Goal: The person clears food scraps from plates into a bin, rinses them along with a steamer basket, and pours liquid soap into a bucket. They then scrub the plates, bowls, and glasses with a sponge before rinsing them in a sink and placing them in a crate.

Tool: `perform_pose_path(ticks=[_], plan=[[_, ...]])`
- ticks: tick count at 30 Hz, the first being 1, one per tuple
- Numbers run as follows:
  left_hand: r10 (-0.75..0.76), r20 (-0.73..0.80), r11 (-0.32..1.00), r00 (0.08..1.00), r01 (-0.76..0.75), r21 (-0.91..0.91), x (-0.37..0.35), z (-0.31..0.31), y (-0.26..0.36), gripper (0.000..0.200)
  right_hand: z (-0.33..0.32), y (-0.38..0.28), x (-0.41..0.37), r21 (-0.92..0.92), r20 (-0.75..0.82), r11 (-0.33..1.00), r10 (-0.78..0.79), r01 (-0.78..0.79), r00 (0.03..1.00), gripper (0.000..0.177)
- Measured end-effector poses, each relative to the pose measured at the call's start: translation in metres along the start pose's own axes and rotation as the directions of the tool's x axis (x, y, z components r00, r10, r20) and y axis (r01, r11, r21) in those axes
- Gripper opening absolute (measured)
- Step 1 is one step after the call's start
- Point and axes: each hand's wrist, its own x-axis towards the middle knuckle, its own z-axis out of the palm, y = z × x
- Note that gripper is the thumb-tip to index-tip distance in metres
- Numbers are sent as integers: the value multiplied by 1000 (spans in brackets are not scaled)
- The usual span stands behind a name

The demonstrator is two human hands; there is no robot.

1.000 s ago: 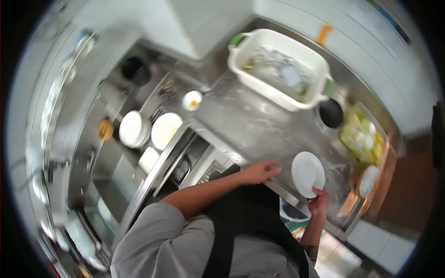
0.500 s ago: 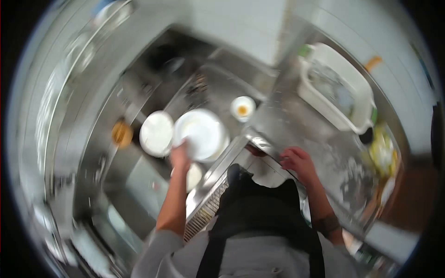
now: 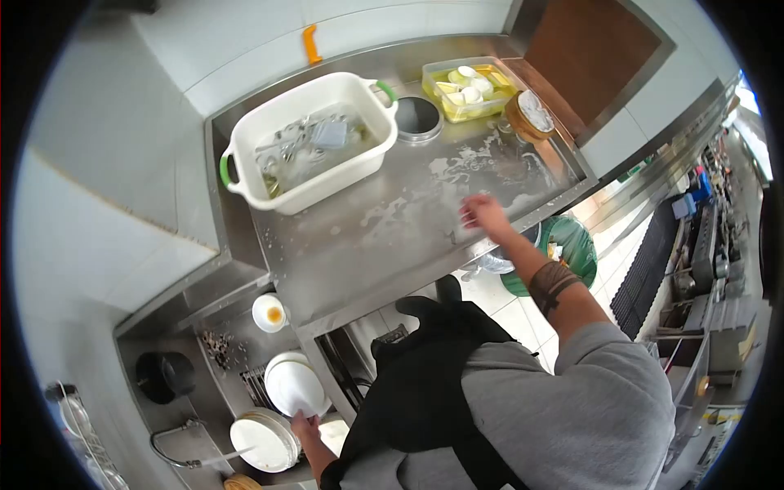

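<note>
Since a second earlier, the person's left hand (image 3: 306, 425) has moved to a white plate (image 3: 294, 385), which lies just beyond the fingers pinching its rim. The right hand (image 3: 483, 216), empty and half-curled, hovers over the counter (image 3: 367, 269).

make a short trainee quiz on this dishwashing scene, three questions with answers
1. Which hand touches a white plate?
2. True or false: the white tub has red handles.
3. Water from the tap falls on: a) the plate stack; b) the orange wall piece; c) the small bowl with an orange spot.

Key:
1. The left hand.
2. False; it has green handles.
3. a.
</note>
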Motion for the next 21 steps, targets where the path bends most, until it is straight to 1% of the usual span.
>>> perform_pose_path(ticks=[1, 2, 3, 4, 5, 6, 7, 8, 9, 10, 12, 13, 14, 15, 16, 17, 18, 19, 20, 21], plan=[[-142, -18, 988, 990, 143, 58, -4, 0, 15, 49, -40, 6, 28, 52, -97, 998, -25, 30, 995, 28], [-281, -48, 952, 958, 285, 112, -11, 1, 30, 46, -78, 10, 56, 100, -194, 993, -41, 62, 980, 29], [-307, -257, 940, 916, 334, 65, -22, 14, 51, 34, -106, 0, 72, 211, -287, 974, -20, 83, 958, 32], [-246, -303, 949, 921, 292, 115, -18, 19, 62, 29, -133, -18, 87, 314, -372, 942, 11, 115, 928, 35], [-64, -330, 957, 942, 152, 246, -14, 19, 74, 25, -158, -35, 105, 391, -418, 910, 44, 136, 907, 39], [185, -332, 905, 925, -29, 424, -20, 31, 97, 20, -182, -51, 122, 464, -460, 871, 82, 160, 884, 43], [502, -262, 734, 825, -245, 634, -26, 50, 121, 16, -201, -68, 136, 478, -460, 865, 96, 155, 883, 43], [296, -437, 898, 849, -91, 430, -28, 60, 134, 27, -214, -84, 148, 537, -495, 833, 183, 133, 849, 45], [414, -390, 820, 822, -151, 552, -47, 96, 159, 28, -225, -90, 160, 592, -522, 797, 270, 116, 809, 48], [526, -337, 721, 781, -199, 664, -88, 156, 206, 29, -236, -87, 174, 601, -519, 792, 280, 112, 807, 48], [674, -222, 661, 704, -442, 606, -106, 240, 240, 30, -255, -81, 203, 612, -442, 783, 226, 107, 868, 56], [662, -97, 654, 744, -510, 558, -113, 278, 256, 29, -262, -78, 213, 617, -437, 780, 234, 101, 868, 56], [722, 10, 522, 692, -554, 648, -121, 323, 267, 26, -266, -74, 217, 623, -431, 775, 229, 104, 873, 53], [744, 65, 447, 665, -568, 691, -151, 385, 284, 25, -269, -70, 217, 628, -426, 770, 223, 109, 877, 50], [773, 201, 369, 602, -684, 629, -160, 430, 287, 24, -270, -69, 208, 604, -435, 784, 177, 140, 883, 50], [621, 234, 560, 748, -633, 535, -187, 485, 298, 22, -269, -70, 192, 578, -446, 797, 129, 175, 886, 50], [556, 356, 690, 751, -656, 306, -188, 528, 290, 21, -263, -76, 171, 542, -470, 815, 92, 205, 878, 51], [446, 508, 759, 737, -612, 221, -204, 574, 291, 26, -257, -82, 148, 503, -493, 832, 54, 234, 869, 53], [331, 654, 826, 680, -544, 148, -222, 622, 292, 31, -254, -85, 127, 505, -425, 839, 39, 201, 905, 53], [274, 740, 896, 614, -443, 36, -238, 667, 290, 39, -252, -87, 108, 503, -357, 847, 25, 170, 934, 54]])
